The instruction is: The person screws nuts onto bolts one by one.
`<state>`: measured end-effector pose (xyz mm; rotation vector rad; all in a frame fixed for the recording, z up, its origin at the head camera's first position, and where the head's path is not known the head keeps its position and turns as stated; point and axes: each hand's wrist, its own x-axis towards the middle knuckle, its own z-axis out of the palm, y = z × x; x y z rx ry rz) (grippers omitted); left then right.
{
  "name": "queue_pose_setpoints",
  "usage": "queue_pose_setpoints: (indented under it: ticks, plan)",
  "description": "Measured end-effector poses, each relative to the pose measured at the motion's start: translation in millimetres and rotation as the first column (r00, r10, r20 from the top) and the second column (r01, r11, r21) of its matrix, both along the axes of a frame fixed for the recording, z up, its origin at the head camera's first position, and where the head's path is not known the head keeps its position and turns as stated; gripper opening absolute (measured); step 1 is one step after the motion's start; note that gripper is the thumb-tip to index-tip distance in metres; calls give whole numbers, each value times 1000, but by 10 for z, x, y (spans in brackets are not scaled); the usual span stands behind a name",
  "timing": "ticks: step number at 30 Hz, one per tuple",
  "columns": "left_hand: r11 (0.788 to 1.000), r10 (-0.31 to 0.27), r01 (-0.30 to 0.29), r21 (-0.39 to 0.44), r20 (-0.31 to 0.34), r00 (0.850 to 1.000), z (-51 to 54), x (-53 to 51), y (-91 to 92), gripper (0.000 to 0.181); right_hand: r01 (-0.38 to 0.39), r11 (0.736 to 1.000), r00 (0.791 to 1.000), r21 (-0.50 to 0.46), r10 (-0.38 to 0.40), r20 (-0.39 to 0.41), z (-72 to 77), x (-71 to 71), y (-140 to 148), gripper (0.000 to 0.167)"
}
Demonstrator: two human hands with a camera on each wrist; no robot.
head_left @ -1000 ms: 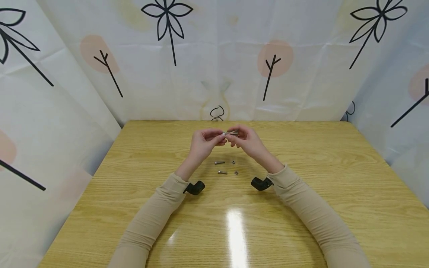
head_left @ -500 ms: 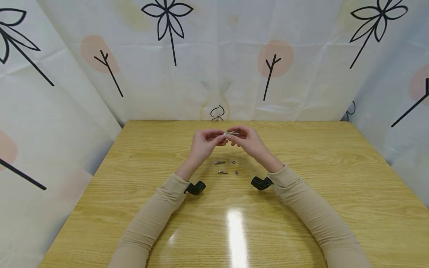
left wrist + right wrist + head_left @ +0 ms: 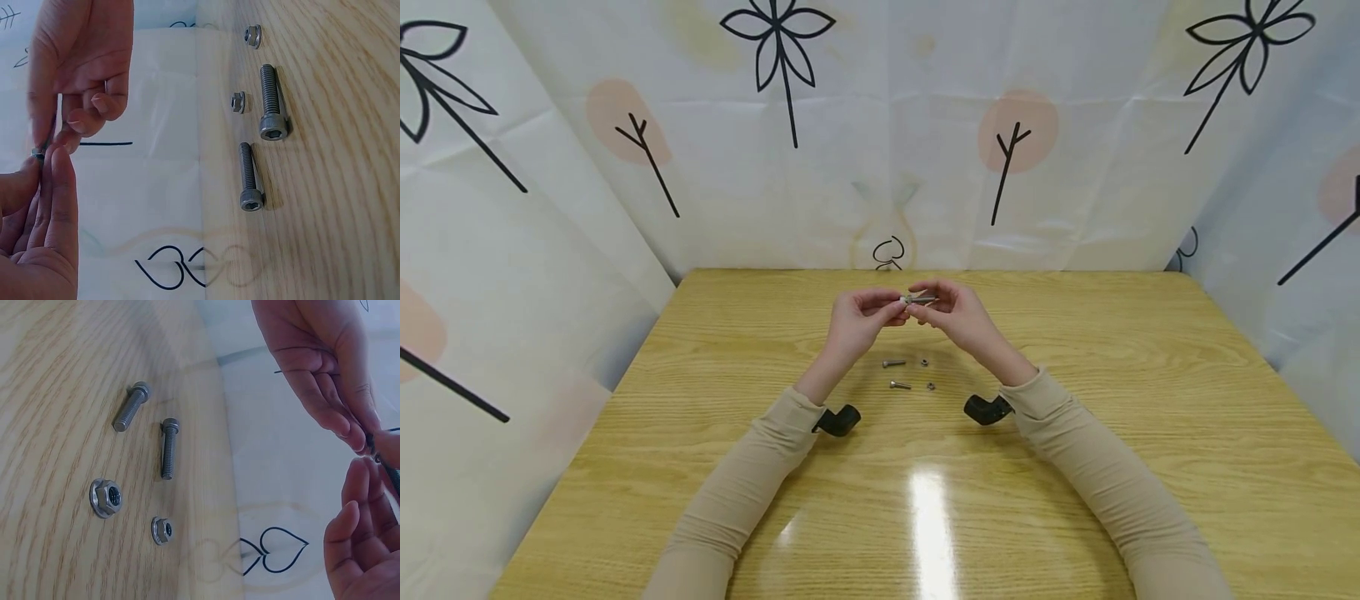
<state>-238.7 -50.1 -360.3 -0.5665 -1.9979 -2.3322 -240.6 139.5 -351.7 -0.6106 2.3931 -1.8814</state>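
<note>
At the left of the head view, white cloth [image 3: 542, 275] printed with black plant drawings hangs beside the wooden table [image 3: 700, 333]. A beige left sleeve [image 3: 737, 492] rises from the bottom edge, a black device [image 3: 837, 421] at its cuff. Just above centre, the left hand [image 3: 859, 318] pinches one end of a metal bolt [image 3: 923, 299] between thumb and fingers. The bolt lies directly right of those fingertips, its shaft pointing right into the right hand. Below the hands, near the middle of the frame, lie an upper loose bolt [image 3: 893, 363] and a lower loose bolt [image 3: 900, 385], heads leftward. Right of each sits a nut: upper nut [image 3: 924, 362], lower nut [image 3: 931, 386]. The right hand [image 3: 958, 315] pinches the held bolt near the left fingertips, its palm side facing the shaft; whether a nut is on the bolt I cannot tell. A second black device [image 3: 987, 410] and the right sleeve [image 3: 1112, 475] follow, lower right.
</note>
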Motion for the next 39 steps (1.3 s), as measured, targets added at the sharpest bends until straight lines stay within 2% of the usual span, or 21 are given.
queue_pose_setpoints:
  ticks: [3,9,16,20,23,29,32,36,39]
  plan:
    - [1000,-1,1,5,1,1000,-5,-1,-4,19,-17,1000,1000,-15,17,-20,-1,3,1,27]
    - [1000,-9,9,-3,9,1000,-9,3,-4,22,25,999,1000,45,-24,-21,4,-5,-11,27]
    - [1000,-10,10,-9,-2,1000,-23,-5,-8,21,-3,1000,1000,-20,3,-19,8,18,-8,26]
    - [1000,-14,14,-6,-2,1000,-25,-3,-7,20,-9,1000,999,10,9,-45,9,10,-7,24]
    - [1000,-12,12,-2,-4,1000,-19,1,-6,20,7,1000,999,30,-6,-36,5,3,-6,26]
    - [1000,-7,7,-2,-1,1000,-11,2,-2,21,-12,1000,1000,-8,12,-25,-7,0,-6,26]
    - [1000,-6,6,-2,2,1000,-16,-7,-2,21,-14,1000,999,21,14,-40,1,-3,-13,22]
    - [1000,-2,2,3,0,1000,-20,-20,-5,22,7,999,1000,49,-5,-23,26,7,-22,27]
    - [1000,-2,2,4,-2,1000,-18,-19,-10,21,5,1000,1000,11,-4,-4,27,12,-26,29]
